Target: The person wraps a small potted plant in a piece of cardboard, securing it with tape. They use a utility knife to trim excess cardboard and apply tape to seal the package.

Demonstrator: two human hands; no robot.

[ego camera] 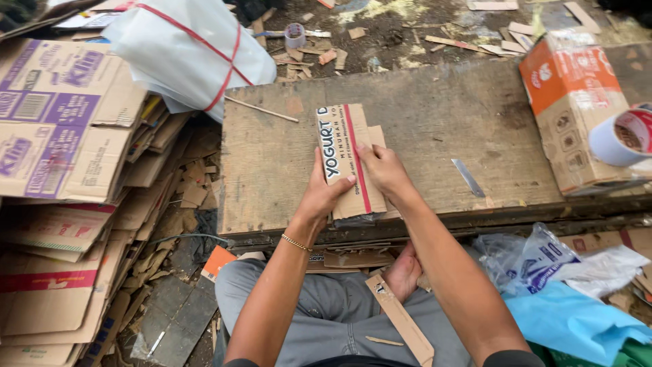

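- Cardboard strips: small stack, flat on wooden worktop, near its front edge.
- Left hand clamped on stack's left edge, thumb on top.
- Right hand pressing stack's right side.
- Blade lies apart, right of hands.
- Tape roll on orange box.

The person's forearms are bare, with only the dark edges of short sleeves showing at the bottom of the view. A thin gold chain bracelet circles the left wrist, and neither of the hands shows rings or gloves. The legs are covered by grey trousers of a soft, creased fabric, and one bare foot shows between them.
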